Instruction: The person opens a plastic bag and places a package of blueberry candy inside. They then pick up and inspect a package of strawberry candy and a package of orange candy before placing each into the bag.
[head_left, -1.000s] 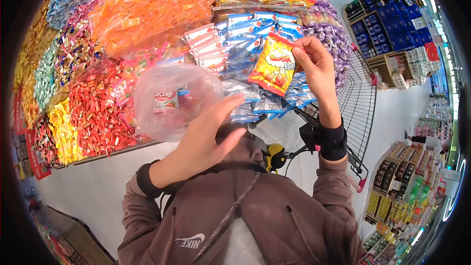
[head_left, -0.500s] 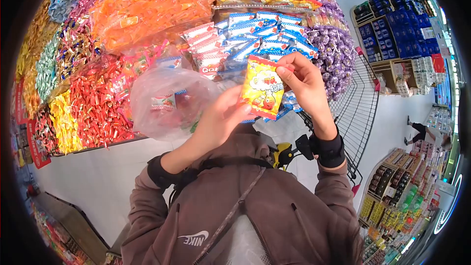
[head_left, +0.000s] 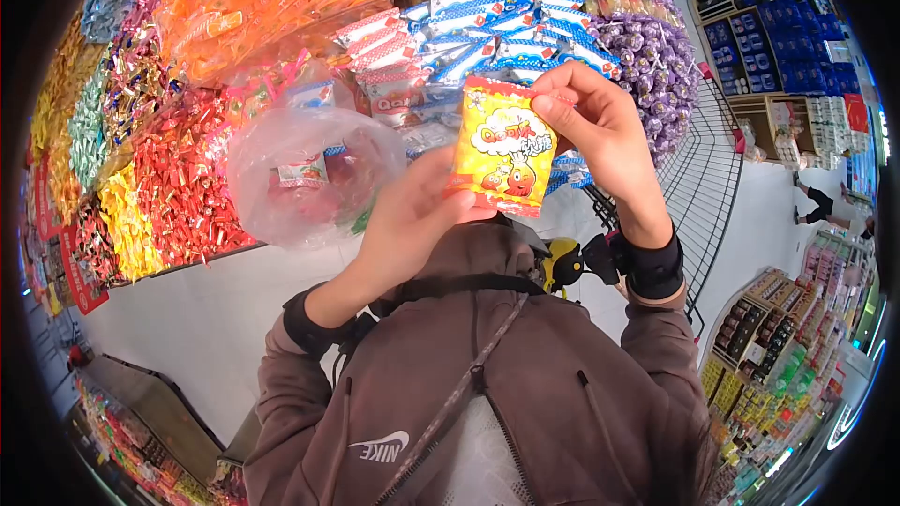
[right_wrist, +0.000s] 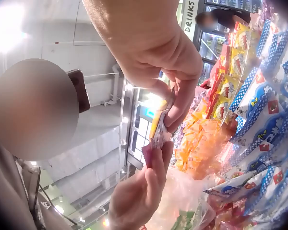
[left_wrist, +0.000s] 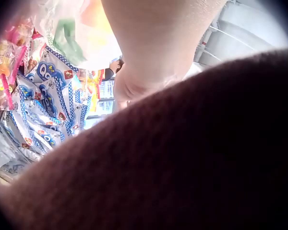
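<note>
In the head view a yellow packet of gummy candy [head_left: 506,155] with red ends is held up, its printed front toward the head camera. My right hand [head_left: 605,131] pinches its upper right corner between thumb and fingers. At the lower left corner, my left hand [head_left: 412,220] holds it with the thumb in front. The right wrist view shows the packet [right_wrist: 158,124] edge-on between both hands. A clear plastic bag [head_left: 258,192] sits beside the left hand, with a small white-and-red candy packet [head_left: 302,171] inside. Dark sleeve fabric [left_wrist: 158,167] hides most of the left wrist view.
Piled candy fills the display ahead: blue-and-white packets [head_left: 506,23], orange-wrapped sweets [head_left: 272,9], red sweets [head_left: 187,192] and purple sweets [head_left: 647,56]. A wire shopping cart [head_left: 703,178] stands to the right. Stocked shelves [head_left: 787,47] and a person [head_left: 825,206] are farther right.
My left hand was apart from the packet with fingers extended; it has moved to the packet and taken its lower left corner. The right hand has brought the tilted packet left and more upright.
</note>
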Available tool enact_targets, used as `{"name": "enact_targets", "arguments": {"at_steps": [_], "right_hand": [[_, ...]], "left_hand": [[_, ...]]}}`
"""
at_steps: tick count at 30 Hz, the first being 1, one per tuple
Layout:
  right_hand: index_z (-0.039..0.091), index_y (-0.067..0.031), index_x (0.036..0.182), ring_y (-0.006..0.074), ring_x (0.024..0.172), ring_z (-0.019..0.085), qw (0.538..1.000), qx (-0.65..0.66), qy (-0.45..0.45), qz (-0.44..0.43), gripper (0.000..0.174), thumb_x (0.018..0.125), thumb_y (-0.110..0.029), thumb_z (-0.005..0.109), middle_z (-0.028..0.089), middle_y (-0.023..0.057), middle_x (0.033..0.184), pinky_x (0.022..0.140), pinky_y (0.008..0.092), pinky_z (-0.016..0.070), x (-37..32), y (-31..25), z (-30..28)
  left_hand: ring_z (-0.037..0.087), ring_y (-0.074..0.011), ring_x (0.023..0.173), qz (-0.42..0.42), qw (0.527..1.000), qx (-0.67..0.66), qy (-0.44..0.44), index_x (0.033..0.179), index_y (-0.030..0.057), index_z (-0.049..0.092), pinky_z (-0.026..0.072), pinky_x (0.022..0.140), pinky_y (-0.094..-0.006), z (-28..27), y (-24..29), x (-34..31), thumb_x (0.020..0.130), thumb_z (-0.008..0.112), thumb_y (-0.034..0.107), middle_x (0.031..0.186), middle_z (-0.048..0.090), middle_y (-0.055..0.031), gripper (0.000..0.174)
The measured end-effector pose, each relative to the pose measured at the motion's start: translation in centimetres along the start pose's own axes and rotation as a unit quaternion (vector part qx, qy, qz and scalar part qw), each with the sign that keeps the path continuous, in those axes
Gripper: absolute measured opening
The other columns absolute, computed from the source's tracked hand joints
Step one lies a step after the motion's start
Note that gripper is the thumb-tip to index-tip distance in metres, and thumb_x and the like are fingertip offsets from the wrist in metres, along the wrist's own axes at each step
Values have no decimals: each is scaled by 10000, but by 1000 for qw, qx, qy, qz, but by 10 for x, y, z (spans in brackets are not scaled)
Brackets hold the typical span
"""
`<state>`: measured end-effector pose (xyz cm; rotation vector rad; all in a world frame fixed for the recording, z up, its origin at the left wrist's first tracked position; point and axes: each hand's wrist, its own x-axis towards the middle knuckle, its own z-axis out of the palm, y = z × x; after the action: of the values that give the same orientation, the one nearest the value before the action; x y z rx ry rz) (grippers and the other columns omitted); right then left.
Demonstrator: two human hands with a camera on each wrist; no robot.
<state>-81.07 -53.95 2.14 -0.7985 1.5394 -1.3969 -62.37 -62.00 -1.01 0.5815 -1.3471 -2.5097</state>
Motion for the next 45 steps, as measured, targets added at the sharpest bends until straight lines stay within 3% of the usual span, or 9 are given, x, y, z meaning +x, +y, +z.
{"name": "enact_targets", "arguments": {"at_steps": [21,45], "right_hand": [[530,-32,872,32,618,520,999,9,-35,-5,123,818,-143,534,567,3,740,492,179,433,3,-3,-3],[526,-35,882,18,619,502,998,28,-41,-28,109,819,-125,528,562,-4,750,503,165,417,3,-3,-8]], "left_hand": [[519,-186,985,18,1000,10,8,1203,-59,297,463,822,-299,3,4,1,828,458,12,1096,500,-142,414],[532,-191,961,17,999,34,9,1188,-71,306,484,788,-286,4,8,6,828,470,29,1069,511,-145,408]]}}
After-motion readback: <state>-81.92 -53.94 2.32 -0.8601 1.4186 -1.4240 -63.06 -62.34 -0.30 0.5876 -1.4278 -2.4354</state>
